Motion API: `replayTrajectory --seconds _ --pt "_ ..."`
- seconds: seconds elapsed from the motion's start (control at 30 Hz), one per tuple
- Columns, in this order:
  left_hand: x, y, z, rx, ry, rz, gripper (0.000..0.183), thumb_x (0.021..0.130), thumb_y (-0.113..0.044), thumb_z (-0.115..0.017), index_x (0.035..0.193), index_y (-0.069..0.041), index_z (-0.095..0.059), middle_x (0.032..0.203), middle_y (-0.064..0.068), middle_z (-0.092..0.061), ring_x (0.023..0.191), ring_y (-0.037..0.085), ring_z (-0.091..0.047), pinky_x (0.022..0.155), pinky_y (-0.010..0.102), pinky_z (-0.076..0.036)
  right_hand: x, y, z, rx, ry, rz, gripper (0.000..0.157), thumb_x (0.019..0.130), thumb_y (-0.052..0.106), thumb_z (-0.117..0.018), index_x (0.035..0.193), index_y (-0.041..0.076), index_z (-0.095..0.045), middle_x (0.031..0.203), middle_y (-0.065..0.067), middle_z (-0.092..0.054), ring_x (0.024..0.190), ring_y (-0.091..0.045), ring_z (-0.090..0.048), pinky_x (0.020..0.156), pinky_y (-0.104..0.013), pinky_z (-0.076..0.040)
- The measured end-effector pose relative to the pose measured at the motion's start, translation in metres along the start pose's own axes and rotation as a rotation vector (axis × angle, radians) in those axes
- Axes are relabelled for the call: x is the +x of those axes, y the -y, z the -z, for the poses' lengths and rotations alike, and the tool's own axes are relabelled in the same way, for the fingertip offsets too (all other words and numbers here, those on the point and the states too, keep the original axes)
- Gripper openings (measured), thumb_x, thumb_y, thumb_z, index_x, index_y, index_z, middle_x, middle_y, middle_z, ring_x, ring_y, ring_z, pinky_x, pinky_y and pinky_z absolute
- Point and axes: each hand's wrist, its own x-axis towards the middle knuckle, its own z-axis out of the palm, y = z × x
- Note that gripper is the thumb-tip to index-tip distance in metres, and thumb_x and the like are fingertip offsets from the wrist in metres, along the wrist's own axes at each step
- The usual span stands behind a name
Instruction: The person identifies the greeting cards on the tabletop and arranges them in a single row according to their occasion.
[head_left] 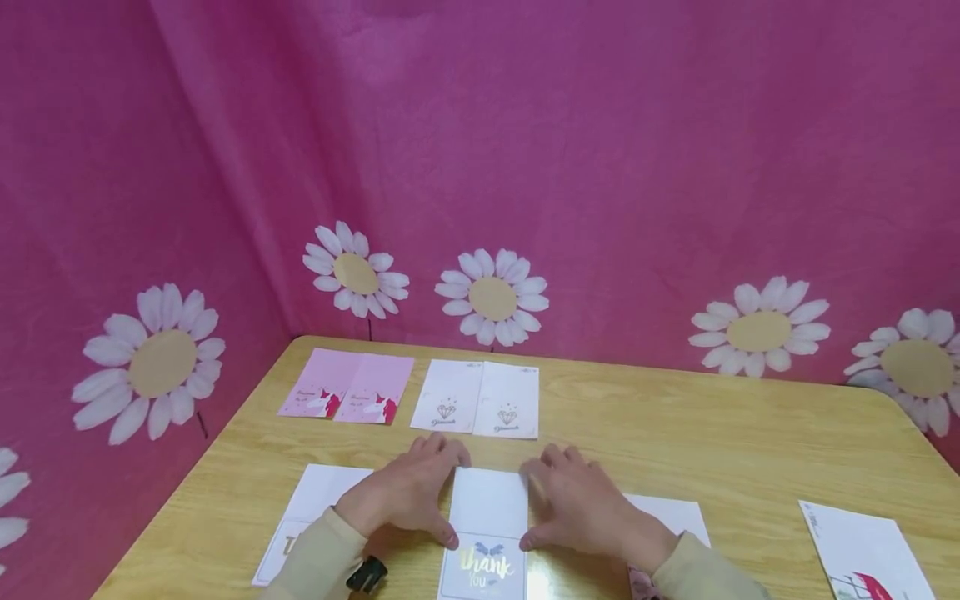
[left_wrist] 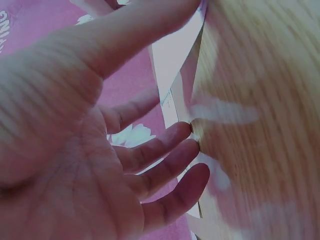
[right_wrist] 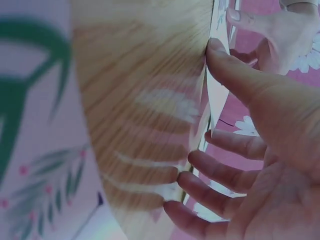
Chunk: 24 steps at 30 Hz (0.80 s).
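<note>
A white "thank you" card with gold lettering and a bluish bow lies at the near middle of the table. My left hand is at its left edge, the thumb low and the fingers toward the far corner. At the right edge is my right hand, placed much the same way. In the left wrist view, the left hand has loosely bent, spread fingers beside the pale card. The right wrist view shows the right hand with its thumb against the card and its fingertips on the tabletop.
Two pink cards and two white diamond cards lie along the back of the wooden table. Another white card is partly under the left forearm, one behind the right wrist. A red-and-white card lies far right.
</note>
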Motion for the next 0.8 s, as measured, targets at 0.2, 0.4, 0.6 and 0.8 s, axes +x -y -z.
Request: replayTrajectory --seconds 0.2,0.4,0.6,0.8 --pt "-0.0023 0.0010 -0.0013 0.026 -0.025 0.040 0.081 0.066 -0.041 -0.096 0.127 -0.010 -0.053 0.116 0.003 -0.048 0.103 0.020 -0.044 0.088 0.037 -0.048 -0.0035 0.0029 -0.0022 -0.047 -0.068 0.008 0.079 0.062 0.047 -0.095 0.122 0.008 -0.062 0.102 -0.004 -0.058 0.095 -0.023 -0.053 0.079 -0.050 -0.051" --pt "-0.0050 0.0012 -0.0033 0.006 -0.016 0.054 0.054 0.075 -0.040 -0.091 0.111 -0.016 -0.059 0.112 0.000 -0.045 0.101 0.020 -0.042 0.081 0.034 -0.041 -0.0068 0.0028 -0.0042 -0.094 -0.099 -0.012 0.077 0.062 0.052 -0.095 0.117 0.009 -0.062 0.099 -0.002 -0.057 0.093 -0.022 -0.054 0.080 -0.049 -0.052" --pt "-0.0039 0.0001 -0.0050 -0.032 -0.024 0.067 0.041 0.079 -0.032 -0.089 0.108 -0.018 -0.064 0.113 -0.001 -0.047 0.106 0.020 -0.042 0.083 0.036 -0.044 -0.0069 0.0016 -0.0052 -0.083 -0.099 -0.019 0.075 0.062 0.052 -0.094 0.116 0.011 -0.061 0.098 -0.001 -0.057 0.092 -0.022 -0.054 0.080 -0.050 -0.052" --pt "-0.0055 0.0005 -0.0047 -0.065 -0.031 0.057 0.037 0.079 -0.031 -0.088 0.105 -0.018 -0.063 0.110 -0.002 -0.047 0.104 0.019 -0.043 0.082 0.036 -0.043 -0.0068 0.0001 -0.0056 -0.089 -0.105 -0.008 0.078 0.062 0.053 -0.094 0.117 0.010 -0.059 0.100 -0.002 -0.057 0.092 -0.021 -0.053 0.081 -0.050 -0.052"
